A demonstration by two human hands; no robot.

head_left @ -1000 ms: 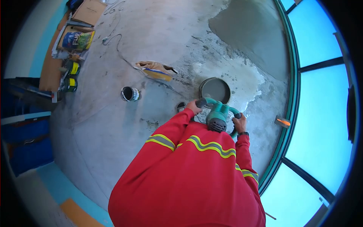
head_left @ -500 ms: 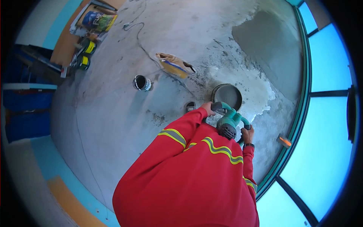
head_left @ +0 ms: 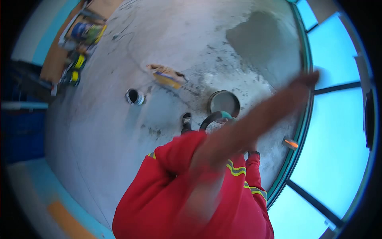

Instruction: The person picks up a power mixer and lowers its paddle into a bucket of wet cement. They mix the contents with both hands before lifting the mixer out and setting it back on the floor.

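Note:
A green and black hand-held mixer [head_left: 211,118] stands in front of me, its left handle bare and most of its body hidden behind my left arm. My left hand [head_left: 301,83] is raised across the view toward the upper right, off the mixer; motion smears its fingers. Low at the mixer's right side is my right hand [head_left: 255,145], mostly covered by the raised arm, with a dark band at the wrist; it stays at the right handle. Just beyond the mixer is a round tub [head_left: 210,104] of grey mix. The mixer's lower end is hidden.
An open paper bag [head_left: 167,77] and a small bucket [head_left: 134,96] stand on the concrete floor. A cable runs past them. An orange-handled tool [head_left: 291,143] lies by the window frame. Wet grey screed [head_left: 256,38] covers the far right floor; bags and tins line the left wall.
My left hand has let go of the mixer's left handle and swung up to the right, across the view. My right wrist stays beside the mixer. The view has shifted slightly.

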